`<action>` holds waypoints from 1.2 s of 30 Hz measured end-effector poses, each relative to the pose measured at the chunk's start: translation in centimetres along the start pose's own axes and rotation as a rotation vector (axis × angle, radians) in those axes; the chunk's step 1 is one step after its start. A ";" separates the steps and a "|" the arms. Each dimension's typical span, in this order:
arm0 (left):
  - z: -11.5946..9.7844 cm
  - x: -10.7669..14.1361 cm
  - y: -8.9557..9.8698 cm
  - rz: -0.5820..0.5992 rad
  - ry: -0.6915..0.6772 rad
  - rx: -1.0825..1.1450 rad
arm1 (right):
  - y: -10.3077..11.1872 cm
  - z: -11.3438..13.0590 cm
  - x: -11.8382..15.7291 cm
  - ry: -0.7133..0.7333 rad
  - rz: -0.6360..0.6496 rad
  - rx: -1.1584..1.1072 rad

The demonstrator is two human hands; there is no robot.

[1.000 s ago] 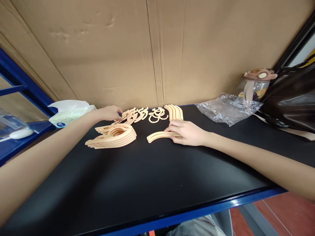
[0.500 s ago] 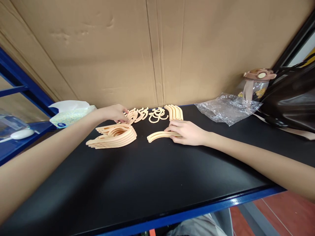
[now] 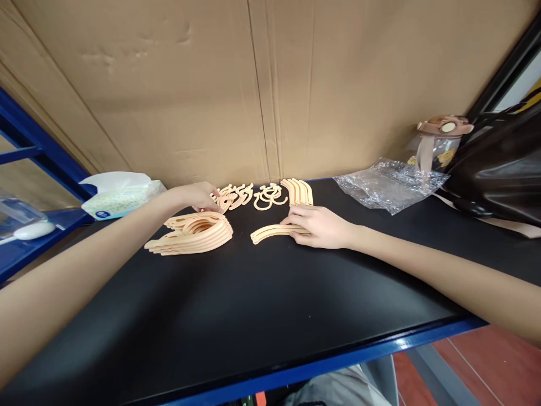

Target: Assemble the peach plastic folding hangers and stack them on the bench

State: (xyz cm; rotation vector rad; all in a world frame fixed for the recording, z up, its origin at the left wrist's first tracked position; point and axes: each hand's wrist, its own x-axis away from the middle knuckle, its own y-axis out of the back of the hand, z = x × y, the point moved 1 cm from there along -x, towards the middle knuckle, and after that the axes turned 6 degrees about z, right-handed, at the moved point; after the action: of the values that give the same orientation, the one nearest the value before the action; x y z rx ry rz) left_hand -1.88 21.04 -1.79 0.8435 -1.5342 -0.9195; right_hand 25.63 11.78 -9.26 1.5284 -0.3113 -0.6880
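My right hand is closed on a curved beige strip that lies on the black table. Just behind it stand several upright curved beige strips side by side. My left hand reaches over the left end of a group of small beige pieces; its fingertips are bent among them, and what they hold, if anything, is too small to make out. In front of that hand lies a stack of larger curved beige pieces. Beige hooks lie between the small pieces and the upright strips.
A tissue pack lies at the back left, beside a blue frame. Crumpled clear plastic, a bottle and a black bag are at the right. Cardboard rises behind the black table.
The view has shifted slightly. My left fingers have moved a little among the small pieces; my right hand stays on the curved strip.
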 end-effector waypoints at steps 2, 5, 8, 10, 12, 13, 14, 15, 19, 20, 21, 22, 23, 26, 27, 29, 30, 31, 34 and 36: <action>-0.2 0.2 -0.1 -0.010 0.002 0.003 | 0.0 0.0 0.0 -0.004 -0.001 0.006; -0.4 0.4 -0.1 -0.035 -0.002 0.008 | 0.0 0.1 0.0 -0.008 0.003 0.015; -0.2 0.6 0.2 -0.061 -0.016 0.021 | 0.1 0.1 0.0 -0.005 0.000 0.012; 0.0 0.8 0.6 -0.087 -0.031 0.024 | 0.1 0.1 0.0 -0.004 -0.001 0.010; 0.1 1.2 1.2 -0.128 -0.065 0.023 | 0.1 0.1 -0.1 -0.004 0.001 0.012; 0.0 1.5 1.5 -0.149 -0.091 0.023 | 0.0 0.1 -0.1 -0.004 -0.001 0.014; -0.1 1.9 1.7 -0.171 -0.123 0.029 | 0.0 0.1 -0.1 -0.003 -0.003 0.017; -0.3 2.4 1.8 -0.187 -0.160 0.042 | 0.0 0.1 -0.1 -0.004 -0.004 0.019; -1.9 5.0 1.3 -0.185 -0.281 0.146 | -0.1 0.1 -0.1 -0.006 -0.005 0.027; -2.5 5.7 0.9 -0.177 -0.306 0.154 | -0.1 0.1 -0.1 -0.006 -0.006 0.029; -3.0 6.4 0.5 -0.169 -0.335 0.150 | -0.1 0.1 -0.1 -0.004 -0.008 0.030; -3.5 6.9 0.0 -0.168 -0.355 0.153 | -0.1 0.1 -0.1 -0.003 -0.008 0.031; -4.0 7.4 -0.5 -0.188 -0.370 0.174 | -0.1 0.1 -0.1 -0.002 -0.009 0.030; -5.3 8.3 -2.4 -0.204 -0.502 0.214 | -0.1 0.2 -0.1 -0.002 -0.014 0.028; -5.6 8.5 -3.1 -0.184 -0.552 0.234 | -0.1 0.2 -0.1 -0.001 -0.017 0.033; -6.1 8.7 -4.5 -0.135 -0.570 0.276 | -0.2 0.2 -0.2 -0.009 -0.018 0.057; -6.3 8.8 -5.2 -0.120 -0.569 0.300 | -0.2 0.1 -0.2 -0.017 -0.017 0.070; -6.4 8.9 -5.9 -0.125 -0.556 0.313 | -0.2 0.1 -0.2 -0.023 -0.019 0.076; -6.5 8.7 -7.9 -0.107 -0.564 0.348 | -0.2 0.1 -0.3 -0.007 -0.049 0.057; -6.4 8.4 -9.1 -0.106 -0.581 0.368 | -0.1 0.1 -0.3 0.020 -0.088 0.039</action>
State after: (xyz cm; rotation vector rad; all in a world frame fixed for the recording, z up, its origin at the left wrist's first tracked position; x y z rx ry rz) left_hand 3.53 8.86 -5.65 0.9735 -2.2279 -1.0316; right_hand 25.30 11.89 -9.29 1.5925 -0.2449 -0.7394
